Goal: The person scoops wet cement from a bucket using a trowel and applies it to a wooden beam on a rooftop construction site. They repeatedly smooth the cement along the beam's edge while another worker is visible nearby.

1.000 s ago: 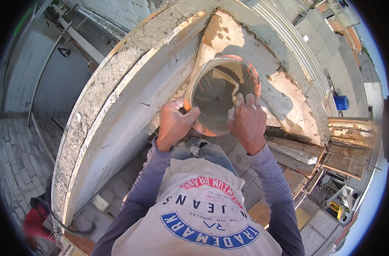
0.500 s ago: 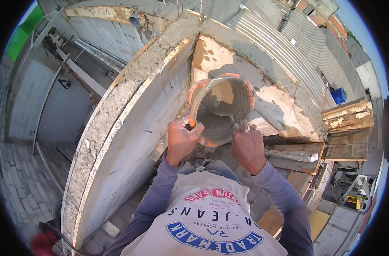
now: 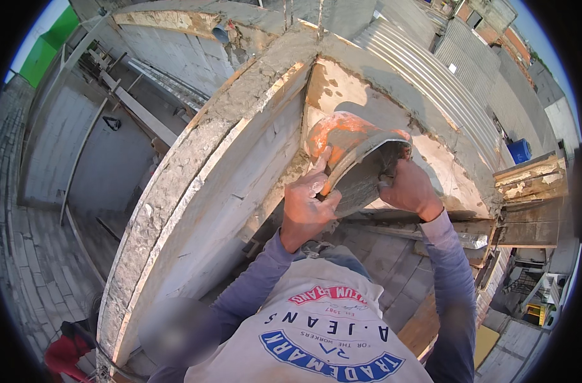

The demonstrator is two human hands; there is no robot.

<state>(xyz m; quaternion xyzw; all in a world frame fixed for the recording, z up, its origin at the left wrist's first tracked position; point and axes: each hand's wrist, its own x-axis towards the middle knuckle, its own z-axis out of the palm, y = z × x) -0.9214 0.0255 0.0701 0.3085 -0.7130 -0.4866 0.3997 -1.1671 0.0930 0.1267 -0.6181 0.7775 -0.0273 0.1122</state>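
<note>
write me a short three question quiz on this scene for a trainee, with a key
1. Multiple choice: how is the mortar-smeared orange bucket positioned?
A) upright on the floor
B) tilted, in the person's hands
C) hanging from a rope

2. True or false: the left grip and the right grip both touch the bucket.

3. Fill in: the container near the corrugated roofing, at the picture's right, is ____ in colour.

Key: 1. B; 2. true; 3. blue.
</note>
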